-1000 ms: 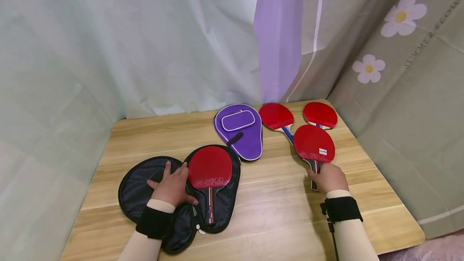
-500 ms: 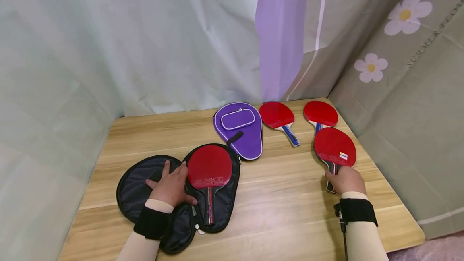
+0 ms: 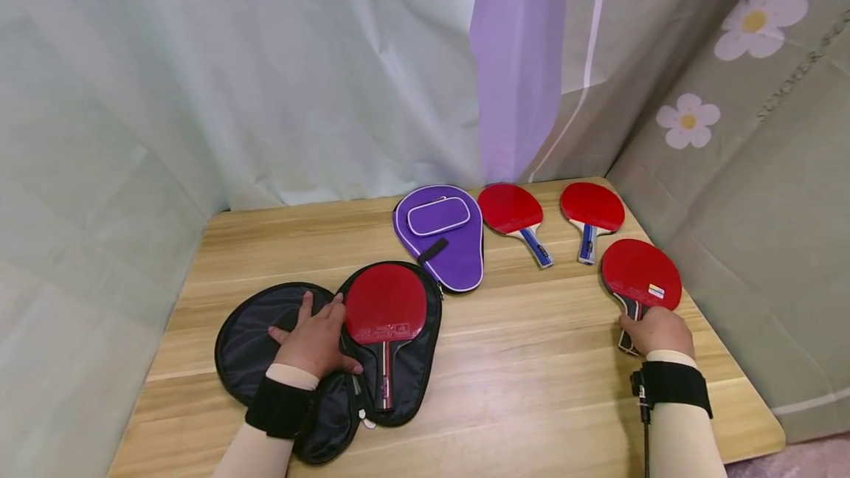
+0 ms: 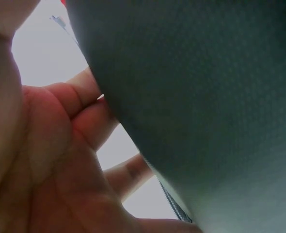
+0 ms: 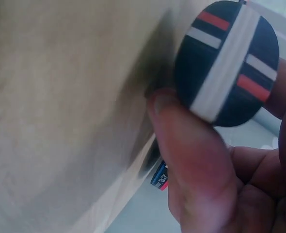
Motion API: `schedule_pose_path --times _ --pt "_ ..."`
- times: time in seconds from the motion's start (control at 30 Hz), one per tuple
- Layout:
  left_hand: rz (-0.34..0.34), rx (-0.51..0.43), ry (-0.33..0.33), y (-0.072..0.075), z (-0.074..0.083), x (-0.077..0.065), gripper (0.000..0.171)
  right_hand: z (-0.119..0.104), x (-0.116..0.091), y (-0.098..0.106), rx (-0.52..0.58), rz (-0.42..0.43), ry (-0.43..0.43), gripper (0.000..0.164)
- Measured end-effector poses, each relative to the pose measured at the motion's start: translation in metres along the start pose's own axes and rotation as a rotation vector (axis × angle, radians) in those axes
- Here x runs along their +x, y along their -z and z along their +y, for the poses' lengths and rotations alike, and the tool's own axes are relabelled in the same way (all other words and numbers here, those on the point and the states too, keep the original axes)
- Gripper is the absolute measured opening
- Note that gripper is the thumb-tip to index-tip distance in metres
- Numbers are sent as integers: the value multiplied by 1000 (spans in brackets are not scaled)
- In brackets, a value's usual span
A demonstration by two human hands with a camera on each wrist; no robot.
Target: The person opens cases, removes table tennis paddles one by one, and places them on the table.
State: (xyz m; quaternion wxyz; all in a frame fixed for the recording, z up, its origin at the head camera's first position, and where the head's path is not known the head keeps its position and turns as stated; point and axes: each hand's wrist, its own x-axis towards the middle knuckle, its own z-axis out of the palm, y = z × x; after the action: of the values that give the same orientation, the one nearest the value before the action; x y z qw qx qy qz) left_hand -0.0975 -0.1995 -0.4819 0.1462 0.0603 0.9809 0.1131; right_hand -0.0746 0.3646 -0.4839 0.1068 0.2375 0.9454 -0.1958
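Observation:
My right hand [image 3: 660, 334] grips the dark striped handle of a red table tennis paddle [image 3: 637, 268] near the table's right edge. In the right wrist view, the handle's striped butt [image 5: 229, 63] shows beside the thumb [image 5: 194, 155], with its shadow on the wood. My left hand [image 3: 312, 345] rests with fingers spread on the folded-back flap [image 3: 242, 349] of an unzipped black paddle case [image 3: 420, 382]. A second red paddle [image 3: 385, 305] lies in that case, handle toward me. Dark fabric [image 4: 196, 107] of the case fills much of the left wrist view and hides the left fingertips.
A purple paddle case [image 3: 458, 257] with white piping lies behind the black one. Two red paddles with blue handles, one at the back middle [image 3: 510, 209] and one at the back right [image 3: 592, 206], lie on the wooden table [image 3: 511, 382]. Curtains [image 3: 332, 80] hang behind.
My right hand has carried its paddle rightward, off the blue-handled paddles it overlapped in view; both their handles now show. My left hand has stayed on the flap.

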Motion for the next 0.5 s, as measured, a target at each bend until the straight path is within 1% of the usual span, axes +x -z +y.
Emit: schedule_pose_path --times 0.23,0.5 --pt "-3 3 11 -1 -1 1 120 5 2 3 -22 10 5 43" --pt "-2 0 7 -1 1 0 116 4 8 3 -48 -11 -29 43"
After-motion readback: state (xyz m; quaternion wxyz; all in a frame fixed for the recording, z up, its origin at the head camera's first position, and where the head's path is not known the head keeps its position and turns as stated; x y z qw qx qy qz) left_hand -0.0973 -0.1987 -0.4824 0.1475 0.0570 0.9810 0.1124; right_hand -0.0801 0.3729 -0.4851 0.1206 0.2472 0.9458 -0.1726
